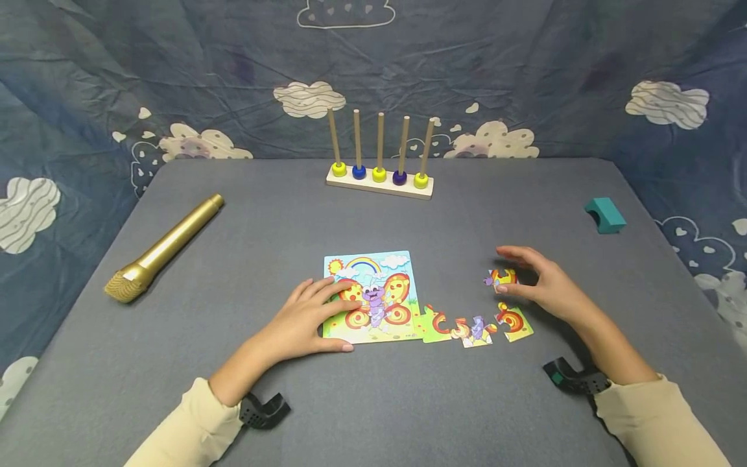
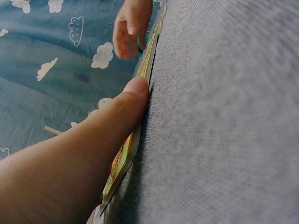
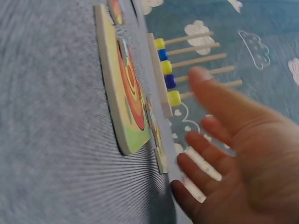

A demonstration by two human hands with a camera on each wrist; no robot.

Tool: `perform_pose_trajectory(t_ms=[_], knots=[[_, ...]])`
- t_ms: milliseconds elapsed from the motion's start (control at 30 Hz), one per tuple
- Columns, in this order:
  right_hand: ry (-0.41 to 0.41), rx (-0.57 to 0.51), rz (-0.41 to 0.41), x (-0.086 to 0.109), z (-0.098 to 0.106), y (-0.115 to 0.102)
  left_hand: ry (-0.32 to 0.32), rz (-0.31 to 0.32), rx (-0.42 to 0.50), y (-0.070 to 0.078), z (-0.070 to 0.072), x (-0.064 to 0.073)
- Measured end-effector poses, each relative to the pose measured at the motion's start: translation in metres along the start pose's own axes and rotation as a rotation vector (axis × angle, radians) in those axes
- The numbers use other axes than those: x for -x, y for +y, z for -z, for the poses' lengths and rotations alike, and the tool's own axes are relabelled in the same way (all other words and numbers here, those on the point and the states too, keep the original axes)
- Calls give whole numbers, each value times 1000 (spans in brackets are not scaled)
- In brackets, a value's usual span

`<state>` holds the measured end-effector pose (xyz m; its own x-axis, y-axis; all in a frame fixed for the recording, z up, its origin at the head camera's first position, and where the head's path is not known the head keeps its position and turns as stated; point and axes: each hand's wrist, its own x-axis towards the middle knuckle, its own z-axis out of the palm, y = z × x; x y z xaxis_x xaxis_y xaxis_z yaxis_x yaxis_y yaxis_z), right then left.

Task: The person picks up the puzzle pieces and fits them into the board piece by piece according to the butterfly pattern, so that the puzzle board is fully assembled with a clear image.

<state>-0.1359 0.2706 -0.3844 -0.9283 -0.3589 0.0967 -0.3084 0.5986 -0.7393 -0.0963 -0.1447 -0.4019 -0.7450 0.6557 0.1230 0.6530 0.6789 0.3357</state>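
A butterfly puzzle board [image 1: 403, 266] with a rainbow and clouds lies flat on the table. My left hand [image 1: 300, 321] rests on its left side, fingers spread over the picture and thumb [image 2: 133, 95] along the near edge. To the right, my right hand [image 1: 551, 285] is beside a loose yellow and purple puzzle piece [image 1: 502, 279]. Its thumb tip overlaps that piece in the head view, while the fingers stand apart from the thumb. Below are a red-ringed corner piece [image 1: 516, 323], a purple-bodied piece [image 1: 478, 333] and a green piece [image 1: 433, 327] by the board's edge.
A gold microphone [image 1: 169, 243] lies at the left. Toward the back stands a wooden peg rack [image 1: 379, 187] with upright pegs and one coloured bead on each. A teal arch block [image 1: 608, 216] sits near the right edge. Patterned cloth hangs behind the table.
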Motion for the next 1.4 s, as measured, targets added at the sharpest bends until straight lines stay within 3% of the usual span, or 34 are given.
perform_pose_trajectory(t_ms=[133,367,533,767,900,1067,1200,1400], knots=[[-33,15,-12,0,-2,11,-6,-1,4,0,-1,0],[-62,117,64,-1,-3,19,-11,9,6,0,0,-1],[-42,179,100,0,-4,16,-11,5,10,0,0,-1],[2,283,76,-1,-7,6,-9,-1,-8,0,-1,-1],[12,306,100,-2,-8,-7,0,-8,-35,0,-1,-2],[24,279,168,-7,-13,-34,28,-62,-68,3,0,-7],[36,229,241,-14,-26,-58,17,-89,-73,5,1,-12],[6,163,340,-26,-55,-90,-10,-71,-55,9,3,-17]])
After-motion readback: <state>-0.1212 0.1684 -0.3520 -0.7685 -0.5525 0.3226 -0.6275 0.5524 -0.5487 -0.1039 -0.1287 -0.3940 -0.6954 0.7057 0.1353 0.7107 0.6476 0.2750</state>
